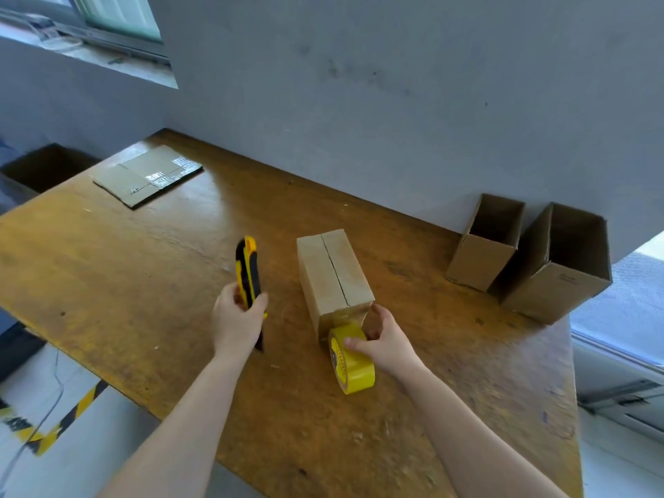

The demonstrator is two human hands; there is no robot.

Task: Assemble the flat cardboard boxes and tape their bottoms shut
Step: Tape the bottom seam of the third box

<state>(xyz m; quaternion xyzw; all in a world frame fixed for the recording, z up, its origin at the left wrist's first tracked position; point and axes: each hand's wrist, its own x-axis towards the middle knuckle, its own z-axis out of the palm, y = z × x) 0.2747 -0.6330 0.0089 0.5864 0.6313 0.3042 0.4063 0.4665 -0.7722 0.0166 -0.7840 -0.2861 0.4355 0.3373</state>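
Left hand [239, 318]: fingers are curled tight round the lower half of a yellow-and-black knife [248, 271], thumb pressed along its side; the knife is held upright above the table [125, 282], tip pointing away. Whether a blade is out cannot be told. Right hand [384, 339]: fingers and thumb are clamped on a yellow tape roll [352, 364], thumb laid over the roll's outer face, the other fingers hooked behind it. The roll is held on edge just at the near end of the box [334, 274], and a short length of tape is drawn from it onto that end. The box is seen mid-table, between the two hands and slightly beyond them, lying long-side down with its flaps folded shut; the seam between them runs bare along the upper face. Two open boxes [485, 242] are stood against the wall [395, 102] at far right, touching each other. Flat cardboard [147, 174] is laid at the far left corner.
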